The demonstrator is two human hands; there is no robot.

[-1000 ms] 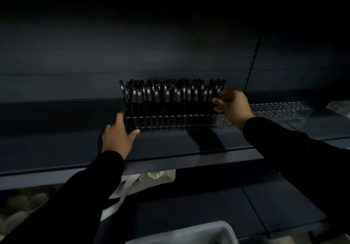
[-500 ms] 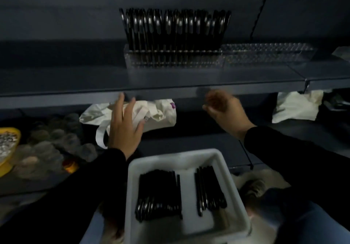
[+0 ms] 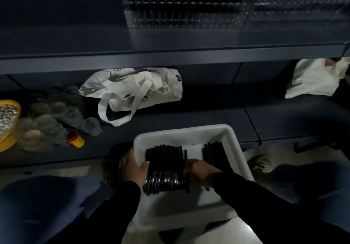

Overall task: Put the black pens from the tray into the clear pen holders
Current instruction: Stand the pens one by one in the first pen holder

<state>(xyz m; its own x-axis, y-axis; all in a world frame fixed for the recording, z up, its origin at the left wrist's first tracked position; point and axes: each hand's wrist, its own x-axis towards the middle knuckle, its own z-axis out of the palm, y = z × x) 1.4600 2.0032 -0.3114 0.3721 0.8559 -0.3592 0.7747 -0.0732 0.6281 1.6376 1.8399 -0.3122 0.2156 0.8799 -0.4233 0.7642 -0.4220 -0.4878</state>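
Down at the white tray (image 3: 191,132) now, and the left hand (image 3: 132,169) clamps its left rim, thumb hooked over the wall, steadying it. The right hand (image 3: 198,171) is in among the black pens (image 3: 164,168), fingers curled down onto the right side of the big pile; whether that grip has closed on a pen or only rests there, I cannot tell, the fingertips are hidden. A smaller bunch of pens (image 3: 214,154) lies just beside, toward the right wall.

Up on the shelf (image 3: 170,58) the clear pen holders (image 3: 227,12) wait, the left one packed with pens, the right one looking empty.

The risks? These pens lie tight, side by side, so a scoop could drag too many and spill some on the lift. The tray looks to overhang the floor, so a hard pull against that one steadying hand could tip it. And it is a long reach up in dim light: a loose handful could knock the standing pens.
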